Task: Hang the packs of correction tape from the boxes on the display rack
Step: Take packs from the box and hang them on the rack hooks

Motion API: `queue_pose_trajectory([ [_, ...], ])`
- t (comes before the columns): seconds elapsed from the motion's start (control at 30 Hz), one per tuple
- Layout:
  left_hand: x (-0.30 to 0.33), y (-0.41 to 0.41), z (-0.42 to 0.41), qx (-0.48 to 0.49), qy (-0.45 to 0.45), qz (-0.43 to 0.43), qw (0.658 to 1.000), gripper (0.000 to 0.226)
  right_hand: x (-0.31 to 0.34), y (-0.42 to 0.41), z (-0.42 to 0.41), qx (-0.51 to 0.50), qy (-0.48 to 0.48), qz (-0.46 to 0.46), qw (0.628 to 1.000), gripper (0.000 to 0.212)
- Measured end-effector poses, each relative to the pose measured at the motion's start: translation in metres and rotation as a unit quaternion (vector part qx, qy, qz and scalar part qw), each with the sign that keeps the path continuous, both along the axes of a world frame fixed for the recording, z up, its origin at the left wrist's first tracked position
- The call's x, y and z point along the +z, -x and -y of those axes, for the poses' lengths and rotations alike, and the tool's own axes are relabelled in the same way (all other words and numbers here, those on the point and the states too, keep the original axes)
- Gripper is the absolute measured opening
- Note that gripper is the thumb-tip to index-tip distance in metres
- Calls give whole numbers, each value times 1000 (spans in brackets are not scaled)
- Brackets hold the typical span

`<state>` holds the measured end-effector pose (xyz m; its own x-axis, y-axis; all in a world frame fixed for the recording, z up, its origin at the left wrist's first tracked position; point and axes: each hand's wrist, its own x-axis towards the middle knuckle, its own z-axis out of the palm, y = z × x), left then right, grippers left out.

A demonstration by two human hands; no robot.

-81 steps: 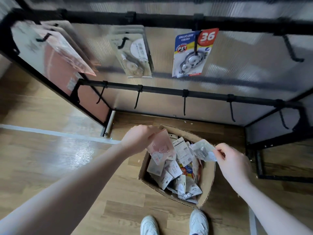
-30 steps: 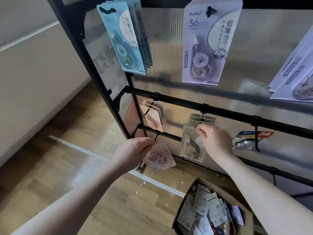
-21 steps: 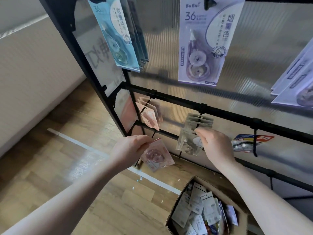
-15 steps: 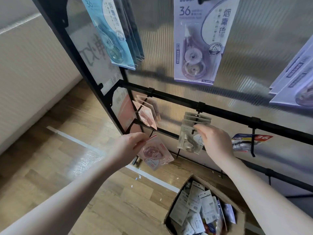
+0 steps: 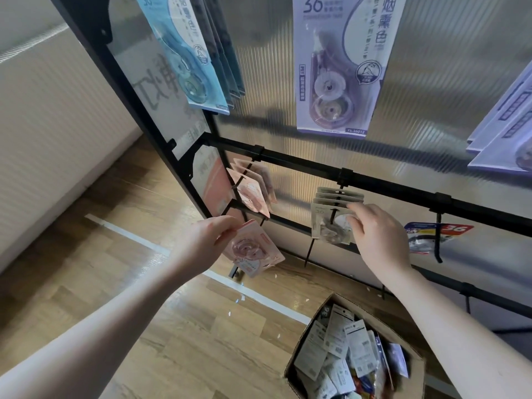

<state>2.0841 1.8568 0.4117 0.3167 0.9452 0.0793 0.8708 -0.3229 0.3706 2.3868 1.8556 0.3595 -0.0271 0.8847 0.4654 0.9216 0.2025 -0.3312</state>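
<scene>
- Right hand [image 5: 380, 240]: fingertips [image 5: 354, 210] straight-ish, resting on the front beige pack [image 5: 328, 226] at its top right corner. Pack already sits on its hook [image 5: 334, 214]; no curl round it visible, so I read it as a loose touch, probably pushing the pack back against the stack.
- Behind those fingertips: a few more beige packs [image 5: 336, 194] on the same peg, fanned upward toward the black crossbar [image 5: 388, 185].
- Left hand [image 5: 207, 240]: thumb and fingers pinch the pink pack [image 5: 253, 249] at its top left corner; pack dangles tilted, free of the rack. Held by the edge likely to keep the hang hole clear for threading.
- Just above and beyond the left fingers: pink packs [image 5: 250, 191] already hung on their peg, the likely matching target.
- Right of the right hand: blue-and-red "36" pack [image 5: 434, 234] on its own hook.
- Below both hands: cardboard box [image 5: 319, 321] on the wood floor [image 5: 86, 254], still holding many packs, so lots left.
- Overhead: large blue packs [image 5: 187, 53] and purple pack [image 5: 339, 67] on the upper row.
</scene>
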Motion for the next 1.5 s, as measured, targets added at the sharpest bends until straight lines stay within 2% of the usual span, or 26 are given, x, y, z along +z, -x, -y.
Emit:
queue_pose_trajectory([
  [0.2,-3,17,-10,-31,-6,-4,999,13,-3,12,32,-69,0,13,998,37],
  [0.47,-4,61,-42,-101,-27,8,994,14,-6,68,75,-142,55,8,988,39],
  [0.57,1,88,-46,-120,-37,4,992,13,-10,101,81,-142,115,-6,983,38],
  [0.73,16,118,-52,-171,-55,-9,984,12,-19,157,80,-119,283,-50,950,49],
  [0.87,21,123,-56,-216,-81,-28,973,11,-19,184,67,-104,338,-75,932,54],
  [1.1,19,119,-62,-246,-111,-17,963,13,-23,205,30,-62,354,-132,924,56],
  [1.17,20,119,-61,-253,-108,-7,961,15,-25,209,23,-48,341,-176,922,41],
  [1.23,22,118,-58,-261,-97,0,961,15,-30,212,20,-33,323,-200,925,12],
  [1.27,22,117,-57,-263,-91,6,960,14,-32,212,19,-30,319,-217,922,5],
  [1.33,19,119,-57,-257,-89,15,962,14,-35,212,20,-34,312,-278,908,14],
  [1.5,4,130,-62,-214,-62,25,975,17,-26,198,25,-62,245,-390,886,15],
])
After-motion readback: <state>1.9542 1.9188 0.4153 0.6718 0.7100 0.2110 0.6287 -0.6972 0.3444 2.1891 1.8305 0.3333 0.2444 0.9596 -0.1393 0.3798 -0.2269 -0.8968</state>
